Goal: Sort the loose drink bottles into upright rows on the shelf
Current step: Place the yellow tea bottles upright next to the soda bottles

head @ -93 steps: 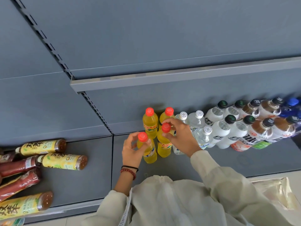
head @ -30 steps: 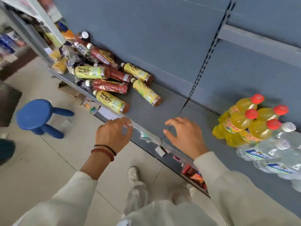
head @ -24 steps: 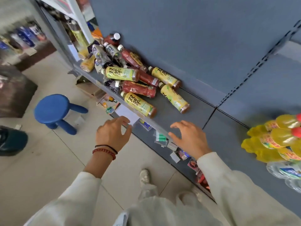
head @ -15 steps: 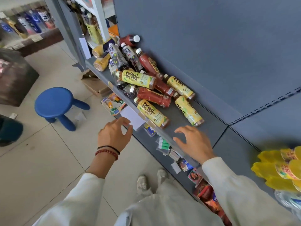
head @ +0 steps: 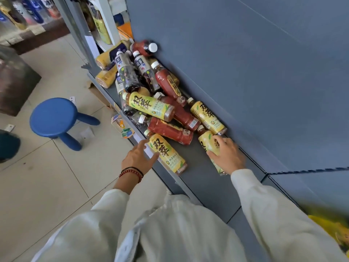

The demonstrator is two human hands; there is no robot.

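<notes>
Several loose bottles lie in a pile on the grey shelf (head: 204,178): yellow-label tea bottles, red tea bottles (head: 170,131) and dark bottles (head: 130,76). My left hand (head: 138,157) has its fingers spread, and its thumb and fingertips touch the nearest lying yellow-label bottle (head: 166,154) at the shelf's front edge. My right hand (head: 225,156) lies over a second yellow-label bottle (head: 206,143) nearer the back panel, with fingers and thumb curled round it. Most of that bottle is hidden under the hand.
A blue stool (head: 53,118) stands on the tiled floor to the left. Cardboard and packets lie on the floor under the shelf edge. A blurred yellow bottle (head: 332,229) shows at the lower right. Another stocked rack stands at the upper left.
The view has swung left from the upright rows to the pile. Both hands, which hovered at the shelf edge, have reached in: the left touches one yellow-label bottle, the right has closed on another.
</notes>
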